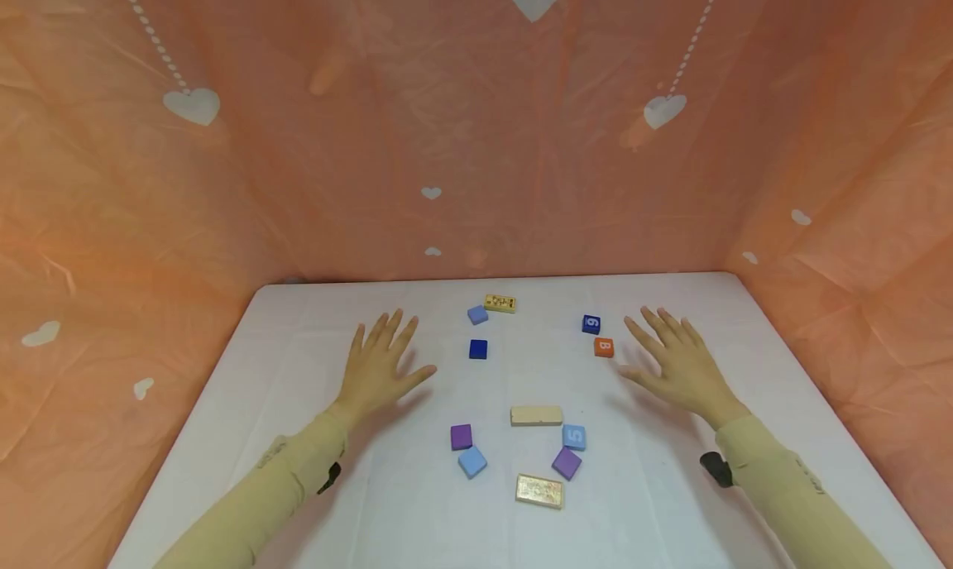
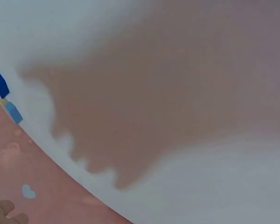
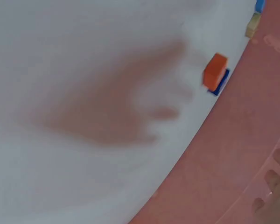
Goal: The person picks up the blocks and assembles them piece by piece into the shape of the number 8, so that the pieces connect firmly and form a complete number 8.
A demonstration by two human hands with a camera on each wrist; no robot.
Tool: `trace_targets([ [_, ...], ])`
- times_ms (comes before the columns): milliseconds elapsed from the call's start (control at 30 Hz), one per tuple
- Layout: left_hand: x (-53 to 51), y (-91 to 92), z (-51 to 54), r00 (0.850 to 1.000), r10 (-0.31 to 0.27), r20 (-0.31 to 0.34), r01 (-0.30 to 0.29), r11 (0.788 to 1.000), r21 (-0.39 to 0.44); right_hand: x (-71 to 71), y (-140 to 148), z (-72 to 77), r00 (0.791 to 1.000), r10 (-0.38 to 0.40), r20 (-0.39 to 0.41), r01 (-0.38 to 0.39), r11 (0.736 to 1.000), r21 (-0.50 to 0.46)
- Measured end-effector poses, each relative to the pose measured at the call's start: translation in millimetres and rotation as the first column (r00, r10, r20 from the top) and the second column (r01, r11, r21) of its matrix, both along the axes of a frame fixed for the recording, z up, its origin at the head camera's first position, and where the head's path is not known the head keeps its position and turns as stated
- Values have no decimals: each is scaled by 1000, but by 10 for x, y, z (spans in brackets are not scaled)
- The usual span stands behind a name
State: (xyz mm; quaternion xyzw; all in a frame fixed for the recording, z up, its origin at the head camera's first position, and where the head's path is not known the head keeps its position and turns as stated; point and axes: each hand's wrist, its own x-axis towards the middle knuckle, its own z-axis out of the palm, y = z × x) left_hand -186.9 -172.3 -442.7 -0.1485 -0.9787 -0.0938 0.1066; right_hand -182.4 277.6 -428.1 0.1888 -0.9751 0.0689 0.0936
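Observation:
My left hand (image 1: 380, 370), fingers spread and nothing held, hovers over the left of the white table; its fingertips (image 2: 7, 212) show at the corner of the left wrist view. Nearest to it is a dark blue block (image 1: 478, 349). On the other side my right hand (image 1: 673, 369) hovers too, spread and holding nothing. Just left of it lie an orange block marked B (image 1: 604, 347) and a dark blue block marked 6 (image 1: 591, 324). Toward the back, a periwinkle block (image 1: 477, 314) lies by a gold bar (image 1: 500, 303).
Nearer the front lie a purple block (image 1: 461, 437), a light blue block (image 1: 472, 461), a beige bar (image 1: 536, 416), a light blue block marked 5 (image 1: 574, 437), a violet block (image 1: 567, 463) and another gold bar (image 1: 539, 491). Orange cloth (image 1: 476, 139) with hearts surrounds the table (image 1: 417, 528).

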Motion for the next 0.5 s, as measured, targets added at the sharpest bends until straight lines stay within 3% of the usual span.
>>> trace_targets([
  [267,64,255,88,996,-67,-57,72,991,109,30,-199,56,994,87,-69,-90,995,-37],
  [500,96,512,41,990,-135,-29,138,978,155,70,-417,55,991,132,-6,-132,986,-101],
])
